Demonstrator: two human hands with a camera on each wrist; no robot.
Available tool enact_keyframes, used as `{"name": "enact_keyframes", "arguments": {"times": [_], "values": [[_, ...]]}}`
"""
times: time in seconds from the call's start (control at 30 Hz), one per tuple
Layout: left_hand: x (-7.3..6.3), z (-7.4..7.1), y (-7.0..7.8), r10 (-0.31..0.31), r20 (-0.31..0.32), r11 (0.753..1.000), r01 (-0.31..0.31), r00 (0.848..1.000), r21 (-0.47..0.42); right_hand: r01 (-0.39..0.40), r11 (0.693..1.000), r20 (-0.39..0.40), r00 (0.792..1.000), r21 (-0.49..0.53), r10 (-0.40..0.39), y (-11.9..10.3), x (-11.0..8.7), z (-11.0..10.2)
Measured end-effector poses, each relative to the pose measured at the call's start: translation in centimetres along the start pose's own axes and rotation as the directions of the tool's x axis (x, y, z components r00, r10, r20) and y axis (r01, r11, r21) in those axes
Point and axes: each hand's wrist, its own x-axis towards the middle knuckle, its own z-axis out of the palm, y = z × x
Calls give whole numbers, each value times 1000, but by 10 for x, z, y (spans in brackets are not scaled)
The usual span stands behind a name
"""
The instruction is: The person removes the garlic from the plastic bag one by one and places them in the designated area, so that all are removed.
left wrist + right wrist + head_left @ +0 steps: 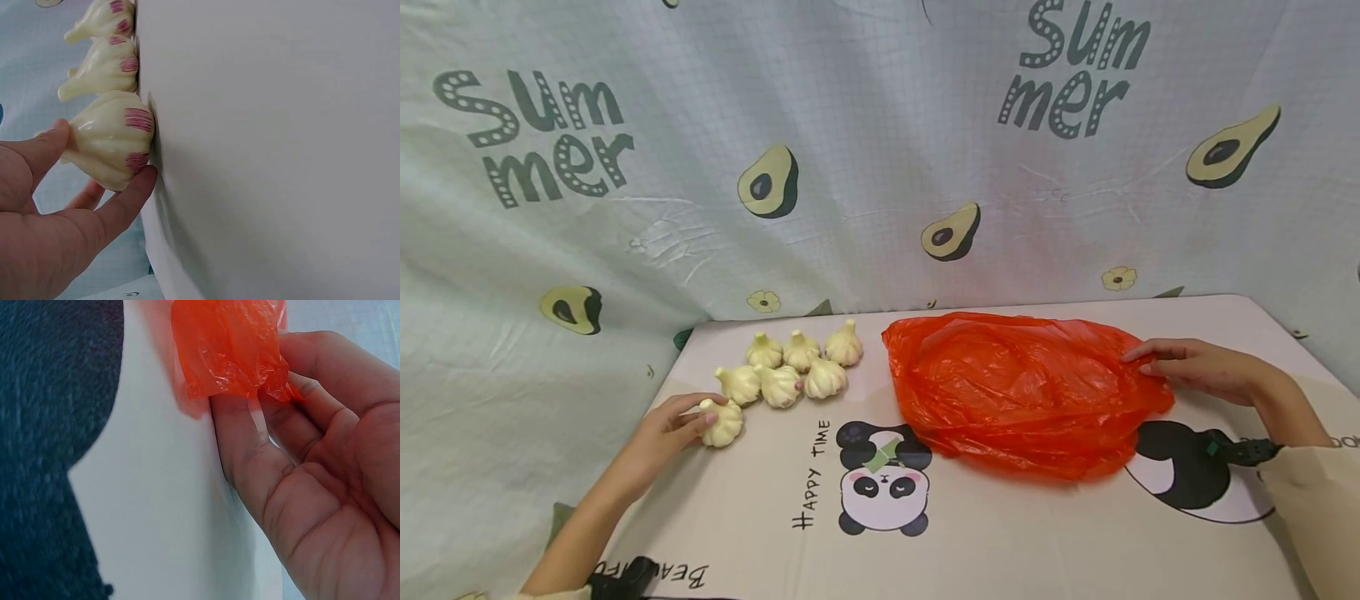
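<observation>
At the left of the table, my left hand (pixel 672 427) holds a white garlic bulb (pixel 722 423) between thumb and fingers. In the left wrist view the thumb is at the neck of this bulb (pixel 112 139), and a fingertip touches its pink-streaked base. Two rows of more garlic bulbs (pixel 780 387) lie just beyond it. A crumpled red plastic bag (pixel 1007 383) lies spread out at the centre right. My right hand (pixel 1213 372) grips the bag's right end, the thin film (pixel 228 347) caught between thumb and fingers.
The pale table (pixel 1000 542) has a printed panda (pixel 883 492) and lettering between the garlic and the bag. A larger dark print (pixel 1195 471) shows below the right hand. Behind the table hangs a white cloth (pixel 850 100) with avocado pictures.
</observation>
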Motion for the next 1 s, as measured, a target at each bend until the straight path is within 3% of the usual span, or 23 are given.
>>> {"name": "enact_keyframes", "arguments": {"times": [0.43, 0.6, 0.73, 0.87, 0.93, 1.0], "values": [[2, -4, 1, -59, 29, 998, 58, 998, 36, 0, 1000, -7, 1000, -5, 0, 0, 3, -1], [0, -5, 3, -22, 30, 999, 21, 999, 45, -1, 1000, -4, 1000, 4, 1, 1, 3, 0], [0, -4, 8, 36, -21, 989, -33, 999, 144, 1, 1000, -8, 1000, -2, -1, 1, 3, 1], [3, 2, 18, 148, -94, 940, -111, 984, 322, 0, 1000, -33, 999, -25, -1, 0, 3, 2], [6, 8, 27, 215, -123, 891, -143, 969, 431, 7, 1000, -54, 998, -29, -8, -1, 3, 5], [9, 18, 38, 265, -143, 818, -143, 954, 558, 20, 999, -87, 996, -45, -23, -1, 1, 8]]}}
